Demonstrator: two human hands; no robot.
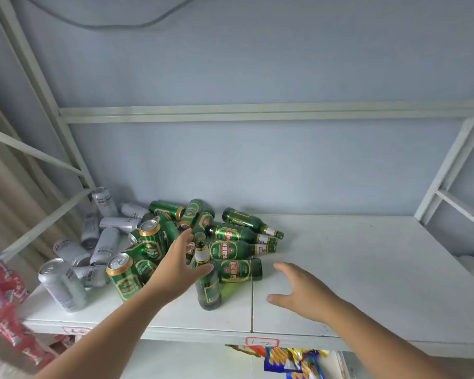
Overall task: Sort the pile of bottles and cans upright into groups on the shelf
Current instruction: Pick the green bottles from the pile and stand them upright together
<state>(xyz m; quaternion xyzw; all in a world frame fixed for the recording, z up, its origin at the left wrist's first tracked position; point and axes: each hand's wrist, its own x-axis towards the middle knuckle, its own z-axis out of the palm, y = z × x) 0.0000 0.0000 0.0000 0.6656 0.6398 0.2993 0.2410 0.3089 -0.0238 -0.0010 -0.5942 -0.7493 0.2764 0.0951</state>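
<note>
A heap of drinks lies on the left half of the white shelf (367,269). Several green glass bottles (238,232) lie on their sides at the heap's right, and one green bottle (208,288) stands upright in front of them. Green cans (151,239) are in the middle; one green can (123,277) stands tilted at the front. Silver cans (107,244) are piled at the left, with one silver can (62,284) upright at the front left. My left hand (179,265) reaches in with spread fingers, its thumb by the upright bottle's neck, gripping nothing. My right hand (301,289) hovers open over bare shelf.
White metal shelf posts (74,149) frame both sides, and a crossbar (257,112) runs along the back wall. Red packaging (3,296) hangs at the left edge. Colourful snack packets (290,359) sit on the level below. The shelf's right half is bare.
</note>
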